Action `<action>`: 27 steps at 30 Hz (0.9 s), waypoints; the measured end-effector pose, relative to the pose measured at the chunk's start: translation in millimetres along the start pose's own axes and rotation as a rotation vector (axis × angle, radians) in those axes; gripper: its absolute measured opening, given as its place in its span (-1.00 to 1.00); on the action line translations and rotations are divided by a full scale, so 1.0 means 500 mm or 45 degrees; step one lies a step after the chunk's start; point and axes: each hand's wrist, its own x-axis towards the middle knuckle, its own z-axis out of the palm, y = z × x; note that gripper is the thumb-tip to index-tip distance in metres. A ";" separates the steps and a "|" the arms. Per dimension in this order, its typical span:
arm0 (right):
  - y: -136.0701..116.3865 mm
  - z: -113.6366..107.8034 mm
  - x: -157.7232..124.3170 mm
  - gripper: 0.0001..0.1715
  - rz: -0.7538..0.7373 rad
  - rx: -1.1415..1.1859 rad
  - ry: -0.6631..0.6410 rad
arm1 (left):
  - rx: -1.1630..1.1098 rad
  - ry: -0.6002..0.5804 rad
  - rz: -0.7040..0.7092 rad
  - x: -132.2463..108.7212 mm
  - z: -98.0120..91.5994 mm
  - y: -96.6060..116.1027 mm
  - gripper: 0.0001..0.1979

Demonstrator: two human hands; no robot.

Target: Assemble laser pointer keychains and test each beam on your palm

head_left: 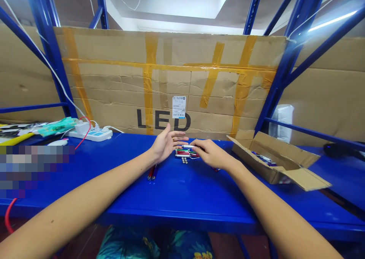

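My right hand [209, 152] is closed in a pinch around a slim silver pen-like tube [187, 146]; its far end points left. My left hand [168, 143] is held up with fingers stretched out, close to that tube's left end, and I see nothing in it. Beneath the hands lies a bunch of similar tubes [182, 153] in silver, green and red. Several small round silver pieces, like button cells [184, 160], sit just in front of the bunch. Below my left wrist, dark red and purple tubes [152, 172] lie side by side on the blue table [182, 198].
An open cardboard box [273, 175] at the right contains more tubes. At the back left stand a white power strip [95, 134] with plugs and a turquoise packet [57, 126]. A large taped cardboard sheet [114, 88] closes the back, between blue rack posts [281, 69].
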 end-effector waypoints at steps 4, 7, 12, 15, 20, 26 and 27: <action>-0.004 -0.003 -0.001 -0.68 -0.022 0.002 0.002 | 0.014 0.005 0.006 0.000 0.000 -0.001 -0.27; -0.004 -0.005 -0.002 -0.69 -0.001 0.007 0.018 | 0.028 -0.005 0.011 0.000 0.000 -0.002 -0.27; -0.003 -0.003 -0.001 -0.67 -0.013 0.021 -0.003 | 0.015 -0.002 -0.010 0.000 0.000 -0.001 -0.28; -0.004 -0.003 -0.002 -0.69 -0.002 0.016 0.004 | -0.007 -0.001 -0.019 0.000 0.001 -0.001 -0.28; -0.005 -0.005 -0.001 -0.68 -0.001 -0.027 0.010 | -0.029 -0.012 -0.025 -0.002 0.004 -0.001 -0.30; -0.006 -0.003 -0.002 -0.69 0.017 -0.050 0.035 | -0.060 -0.015 -0.031 -0.001 0.003 -0.003 -0.30; -0.006 -0.002 -0.002 -0.69 0.016 -0.044 0.037 | -0.066 -0.015 -0.034 -0.001 0.002 -0.004 -0.30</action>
